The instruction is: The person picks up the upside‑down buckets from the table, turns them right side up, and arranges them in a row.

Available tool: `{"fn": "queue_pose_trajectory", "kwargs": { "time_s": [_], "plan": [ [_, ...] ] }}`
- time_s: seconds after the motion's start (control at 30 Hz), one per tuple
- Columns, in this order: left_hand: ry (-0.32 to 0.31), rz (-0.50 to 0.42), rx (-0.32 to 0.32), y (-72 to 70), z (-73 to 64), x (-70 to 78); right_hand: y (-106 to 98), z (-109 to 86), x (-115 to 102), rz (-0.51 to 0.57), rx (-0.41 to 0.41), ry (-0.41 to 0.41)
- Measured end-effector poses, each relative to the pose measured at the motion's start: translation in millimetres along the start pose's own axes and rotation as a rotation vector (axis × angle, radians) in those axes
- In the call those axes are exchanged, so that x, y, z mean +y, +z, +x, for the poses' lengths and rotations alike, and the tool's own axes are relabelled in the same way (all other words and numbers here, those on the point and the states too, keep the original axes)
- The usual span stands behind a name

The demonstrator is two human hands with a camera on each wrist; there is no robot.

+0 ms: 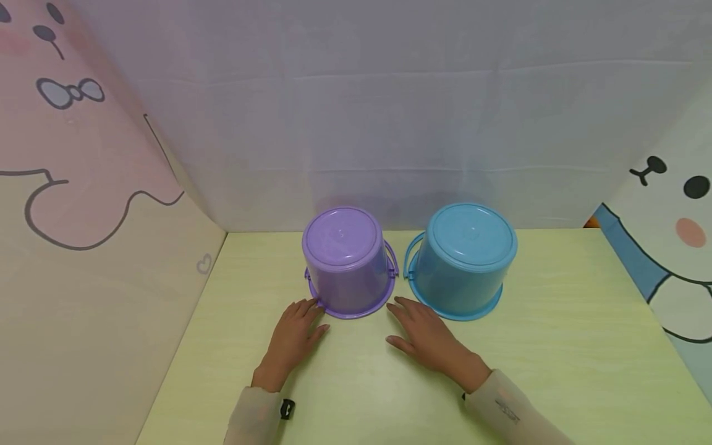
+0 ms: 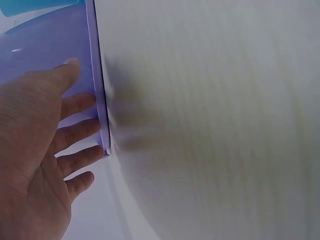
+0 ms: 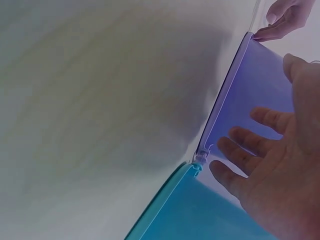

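A purple bucket (image 1: 347, 284) stands upside down on the table, its handle hanging at its right side. To its right is a blue bucket (image 1: 464, 284), also upside down, with its handle on the left. My left hand (image 1: 295, 334) has its fingertips right at the purple bucket's front-left rim, fingers extended and thumb apart. My right hand (image 1: 425, 334) reaches in front of the gap between the buckets, fingers spread and slightly bent, holding nothing. In the right wrist view, the left fingertips (image 3: 267, 36) show at the far end of the purple rim. Whatever is beneath the buckets is hidden.
The pale yellow-green table (image 1: 578, 346) meets a white cloth backdrop (image 1: 389, 123) close behind the buckets. Panels with cartoon animals stand on the left (image 1: 94, 296) and right (image 1: 662, 247). A black strap piece (image 1: 287, 408) shows at the left sleeve's cuff.
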State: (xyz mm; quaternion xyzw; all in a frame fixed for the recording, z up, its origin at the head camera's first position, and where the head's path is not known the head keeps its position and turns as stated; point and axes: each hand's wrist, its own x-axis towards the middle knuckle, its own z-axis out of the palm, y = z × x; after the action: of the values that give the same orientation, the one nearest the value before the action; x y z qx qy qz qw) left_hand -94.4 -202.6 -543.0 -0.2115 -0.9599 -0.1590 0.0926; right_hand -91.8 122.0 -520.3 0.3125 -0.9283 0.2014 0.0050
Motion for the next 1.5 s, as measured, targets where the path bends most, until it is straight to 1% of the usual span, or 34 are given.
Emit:
{"fn": "queue_pose_trajectory", "kwargs": {
  "time_s": [0.13, 0.37, 0.6, 0.73, 0.83, 0.97, 1.13, 1.37, 1.5],
  "plan": [
    [0.012, 0.028, 0.007, -0.1, 0.4, 0.9, 1, 8.3, -3, 0.005, -0.034, 0.01],
    [-0.009, 0.028, -0.014, -1.0, 2.6, 3.2, 6, 20.7, -8, -0.034, -0.078, 0.01],
    [-0.016, 0.034, -0.028, 0.3, 3.3, 4.5, 15, 23.9, -11, -0.076, -0.105, 0.026],
    [-0.013, 0.047, -0.025, 1.6, 2.9, 4.2, 19, 25.0, -11, -0.114, -0.124, 0.029],
    [-0.01, 0.055, -0.022, 2.2, 2.9, 4.1, 20, 26.7, -10, -0.146, -0.131, 0.018],
    [-0.012, 0.068, -0.02, 2.8, 3.7, 3.9, 19, 30.3, -10, -0.171, -0.115, -0.019],
    [-0.001, 0.082, -0.007, 2.7, 5.8, 4.0, 18, 35.6, -8, -0.176, -0.103, -0.048],
    [0.029, 0.083, 0.042, 3.8, 9.5, 2.9, 17, 41.4, -7, -0.177, -0.103, -0.055],
    [0.034, 0.079, 0.055, 3.8, 11.4, 2.7, 15, 44.2, -8, -0.186, -0.109, -0.053]
  ]
}}
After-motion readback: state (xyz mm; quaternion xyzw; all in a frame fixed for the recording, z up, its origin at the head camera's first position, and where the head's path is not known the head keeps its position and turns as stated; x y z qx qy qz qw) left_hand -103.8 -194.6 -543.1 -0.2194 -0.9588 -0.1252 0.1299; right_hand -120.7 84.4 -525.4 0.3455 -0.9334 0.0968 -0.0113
